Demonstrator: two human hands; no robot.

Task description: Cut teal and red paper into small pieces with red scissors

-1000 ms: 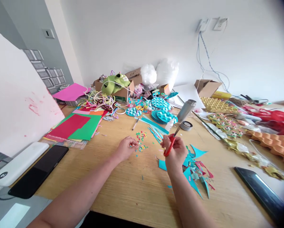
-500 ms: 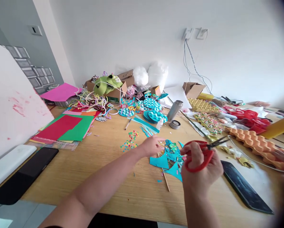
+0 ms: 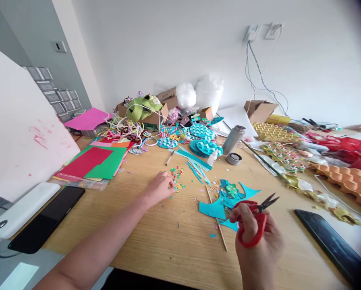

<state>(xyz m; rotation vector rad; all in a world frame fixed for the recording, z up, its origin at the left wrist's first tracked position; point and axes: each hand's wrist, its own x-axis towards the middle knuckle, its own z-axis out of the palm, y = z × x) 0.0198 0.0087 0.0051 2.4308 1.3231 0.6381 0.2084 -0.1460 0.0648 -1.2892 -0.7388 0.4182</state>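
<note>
My right hand (image 3: 256, 237) grips red-handled scissors (image 3: 254, 219) low at the front right, blades slightly apart and pointing right. Just beyond it lie teal paper offcuts (image 3: 219, 201) and a thin wooden stick (image 3: 217, 220) on the wooden table (image 3: 168, 241). My left hand (image 3: 159, 188) rests on the table, fingers curled and pinched at the edge of a scatter of small coloured paper bits (image 3: 177, 179); what the fingertips hold is too small to make out.
Coloured paper sheets (image 3: 92, 161) lie at the left, with a black phone (image 3: 47, 219) and a white power bank (image 3: 20, 209) nearer. Teal scalloped discs (image 3: 203, 139), a steel flask (image 3: 233, 139), a tape roll (image 3: 234, 158), egg trays (image 3: 346, 181) and a dark tablet (image 3: 328, 239) crowd the back and right.
My left hand has drawn back from the teal offcuts to the coloured paper bits. My right hand with the scissors has dropped lower, toward me.
</note>
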